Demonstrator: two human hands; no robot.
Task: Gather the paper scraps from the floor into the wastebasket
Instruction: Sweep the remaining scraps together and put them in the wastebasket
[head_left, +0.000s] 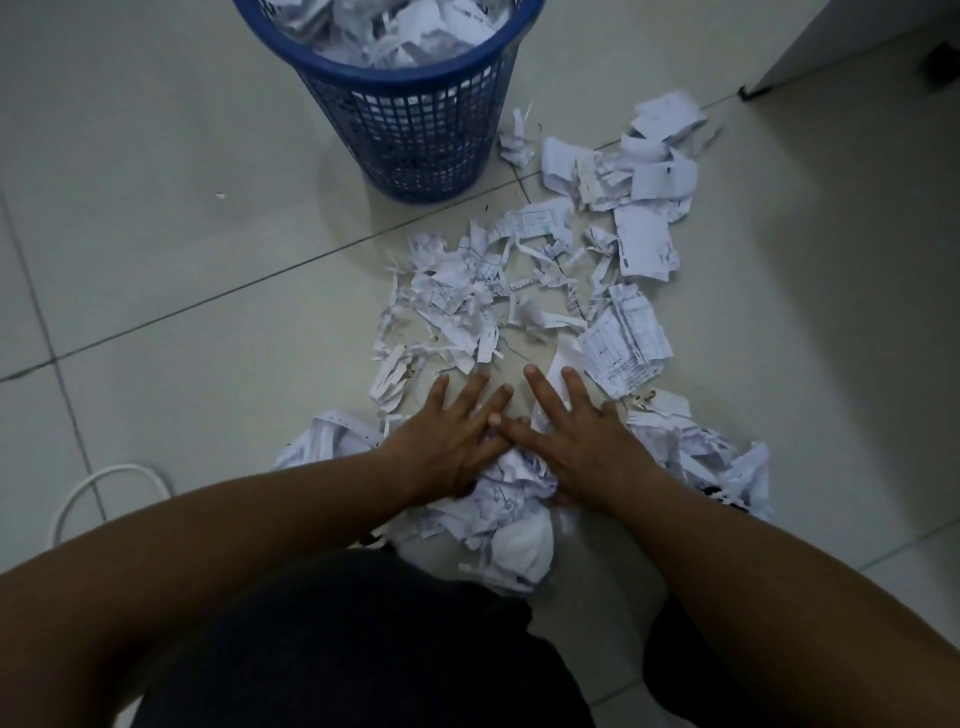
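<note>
**Both palms flat on the pile**

The tiled floor (156, 234) fills the frame, with paper scraps (519, 291) strewn across the centre and right. At top centre the blue wastebasket (415, 135) brims with paper. The left hand (447, 436) and right hand (587, 436) press down mid-frame, fingers straight and splayed, gripping nothing. The danger: thin shreds could slip through those gaps, and a fresh load could spill off the full basket.
</note>
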